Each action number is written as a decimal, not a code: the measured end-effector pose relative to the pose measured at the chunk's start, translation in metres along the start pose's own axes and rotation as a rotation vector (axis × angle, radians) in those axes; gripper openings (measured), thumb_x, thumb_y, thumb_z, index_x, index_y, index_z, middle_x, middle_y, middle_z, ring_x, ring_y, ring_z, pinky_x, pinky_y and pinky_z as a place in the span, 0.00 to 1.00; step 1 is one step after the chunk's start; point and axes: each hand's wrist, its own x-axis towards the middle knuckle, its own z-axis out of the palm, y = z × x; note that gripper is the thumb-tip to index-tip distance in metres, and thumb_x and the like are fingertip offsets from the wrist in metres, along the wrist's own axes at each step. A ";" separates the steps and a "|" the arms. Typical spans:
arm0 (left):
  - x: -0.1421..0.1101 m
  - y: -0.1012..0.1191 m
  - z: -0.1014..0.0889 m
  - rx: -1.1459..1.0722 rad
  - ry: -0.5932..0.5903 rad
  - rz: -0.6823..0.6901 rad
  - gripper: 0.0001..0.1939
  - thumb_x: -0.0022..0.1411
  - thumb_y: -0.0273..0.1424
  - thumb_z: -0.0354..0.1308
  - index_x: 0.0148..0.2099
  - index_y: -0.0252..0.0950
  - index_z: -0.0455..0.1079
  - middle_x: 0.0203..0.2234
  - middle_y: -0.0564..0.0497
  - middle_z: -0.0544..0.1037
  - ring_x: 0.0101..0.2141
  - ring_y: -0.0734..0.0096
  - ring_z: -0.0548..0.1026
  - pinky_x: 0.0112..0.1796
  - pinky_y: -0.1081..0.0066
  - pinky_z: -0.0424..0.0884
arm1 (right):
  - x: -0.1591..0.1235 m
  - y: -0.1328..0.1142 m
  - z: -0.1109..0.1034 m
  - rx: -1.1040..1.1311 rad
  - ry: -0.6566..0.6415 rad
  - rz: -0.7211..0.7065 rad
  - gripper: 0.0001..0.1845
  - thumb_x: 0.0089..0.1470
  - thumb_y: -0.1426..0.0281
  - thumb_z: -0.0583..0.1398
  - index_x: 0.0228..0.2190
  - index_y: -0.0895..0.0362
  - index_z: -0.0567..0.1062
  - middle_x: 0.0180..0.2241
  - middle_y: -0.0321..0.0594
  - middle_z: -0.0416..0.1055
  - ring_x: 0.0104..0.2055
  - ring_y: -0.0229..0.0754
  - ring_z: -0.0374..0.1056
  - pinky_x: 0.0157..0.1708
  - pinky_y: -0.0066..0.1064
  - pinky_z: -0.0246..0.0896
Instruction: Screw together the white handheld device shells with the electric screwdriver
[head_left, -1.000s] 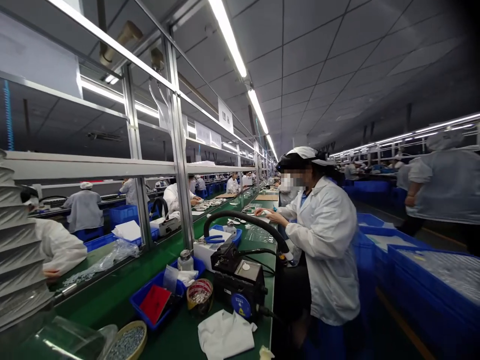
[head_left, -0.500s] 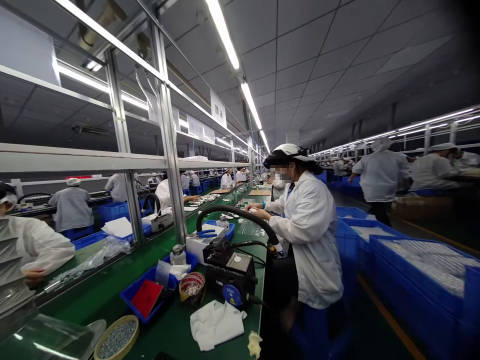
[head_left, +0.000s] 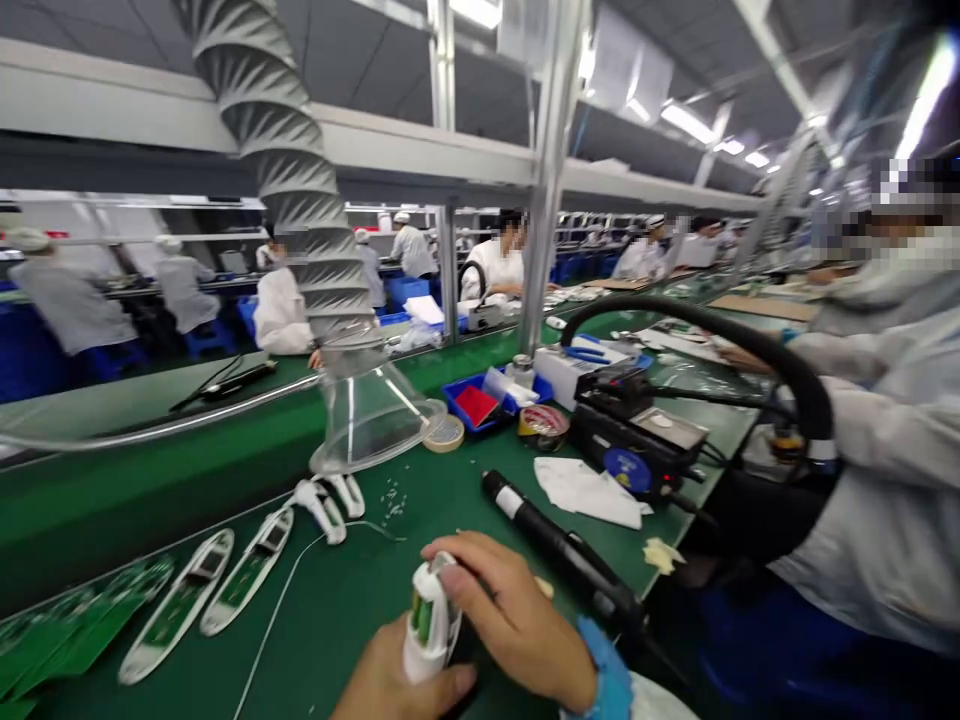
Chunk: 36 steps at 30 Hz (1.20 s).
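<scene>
My left hand [head_left: 401,680] and my right hand [head_left: 510,610] are at the bottom of the view, both closed around a white plastic housing with a green circuit board [head_left: 431,620]. A black electric screwdriver [head_left: 559,545] with a white band lies on the green bench mat [head_left: 390,570], just beyond my right hand. To the left lie two white shells with green boards [head_left: 176,610], a strip of green circuit boards [head_left: 67,625], white plastic pieces [head_left: 326,505] and a thin white wire [head_left: 289,600].
A clear funnel hood [head_left: 367,410] on a ribbed silver duct [head_left: 289,170] stands on the bench. Beyond it are a soldering station [head_left: 637,430], a blue tray [head_left: 480,405] and a white cloth [head_left: 585,490]. A co-worker [head_left: 885,430] sits at the right. Other workers line the far bench.
My view has swung from along the line down onto the bench. My hands and the white housing have come into view, and the co-worker now sits at the right edge.
</scene>
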 end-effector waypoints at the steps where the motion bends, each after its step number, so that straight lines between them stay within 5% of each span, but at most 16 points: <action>1: -0.001 0.001 -0.002 -0.017 -0.014 0.013 0.21 0.47 0.45 0.62 0.35 0.32 0.69 0.29 0.50 0.75 0.32 0.62 0.71 0.34 0.68 0.67 | -0.001 0.001 -0.004 -0.041 -0.004 -0.022 0.15 0.61 0.65 0.48 0.43 0.54 0.70 0.38 0.39 0.70 0.41 0.38 0.66 0.43 0.30 0.61; 7: -0.003 0.009 -0.015 -0.010 0.112 0.061 0.25 0.52 0.44 0.58 0.48 0.35 0.65 0.36 0.49 0.75 0.36 0.64 0.71 0.38 0.71 0.66 | -0.017 0.020 -0.018 -0.191 0.134 0.068 0.15 0.61 0.65 0.48 0.44 0.54 0.69 0.39 0.42 0.69 0.41 0.41 0.66 0.41 0.32 0.63; 11: -0.004 0.005 -0.028 0.143 0.223 0.086 0.25 0.52 0.43 0.58 0.50 0.37 0.64 0.33 0.50 0.73 0.28 0.70 0.70 0.30 0.72 0.67 | -0.029 0.042 -0.020 -0.019 0.269 0.338 0.20 0.57 0.57 0.51 0.43 0.57 0.71 0.30 0.41 0.71 0.30 0.41 0.68 0.30 0.31 0.67; 15: -0.002 0.000 -0.046 0.411 0.308 0.238 0.17 0.56 0.37 0.55 0.49 0.40 0.64 0.30 0.52 0.70 0.30 0.69 0.70 0.34 0.70 0.68 | -0.036 0.049 -0.028 0.179 0.342 0.472 0.27 0.51 0.50 0.54 0.41 0.60 0.71 0.24 0.39 0.71 0.25 0.40 0.68 0.26 0.30 0.68; 23: -0.003 -0.015 -0.060 0.682 0.169 0.336 0.28 0.51 0.21 0.47 0.55 0.37 0.56 0.45 0.43 0.67 0.45 0.60 0.67 0.48 0.58 0.65 | -0.038 0.040 -0.028 0.481 0.498 0.557 0.27 0.43 0.52 0.63 0.38 0.60 0.72 0.30 0.41 0.73 0.28 0.41 0.71 0.31 0.33 0.73; 28: -0.015 0.005 -0.062 0.743 0.205 0.389 0.33 0.46 0.23 0.52 0.56 0.39 0.56 0.51 0.43 0.61 0.52 0.52 0.58 0.53 0.49 0.55 | -0.038 0.038 -0.015 0.615 0.538 0.551 0.25 0.45 0.56 0.63 0.40 0.60 0.71 0.34 0.42 0.73 0.30 0.41 0.72 0.33 0.33 0.73; 30: -0.022 0.021 -0.059 0.638 0.250 0.389 0.23 0.51 0.27 0.53 0.51 0.40 0.62 0.50 0.44 0.64 0.51 0.53 0.59 0.52 0.51 0.56 | -0.036 0.036 -0.013 0.601 0.571 0.532 0.24 0.46 0.56 0.62 0.41 0.60 0.71 0.36 0.43 0.73 0.32 0.43 0.72 0.34 0.34 0.73; 32: -0.027 0.035 -0.048 0.383 0.150 0.241 0.12 0.57 0.35 0.51 0.44 0.40 0.68 0.42 0.46 0.69 0.44 0.58 0.67 0.47 0.57 0.63 | -0.034 0.032 -0.012 0.524 0.625 0.473 0.22 0.49 0.56 0.60 0.40 0.59 0.70 0.37 0.44 0.73 0.33 0.44 0.72 0.35 0.35 0.73; 36: -0.021 0.051 -0.012 -0.361 -0.107 -0.072 0.27 0.55 0.51 0.53 0.51 0.38 0.64 0.42 0.44 0.72 0.42 0.60 0.71 0.41 0.63 0.66 | -0.032 0.027 -0.006 0.000 0.694 0.119 0.10 0.55 0.68 0.56 0.40 0.55 0.71 0.38 0.42 0.72 0.35 0.43 0.72 0.36 0.33 0.72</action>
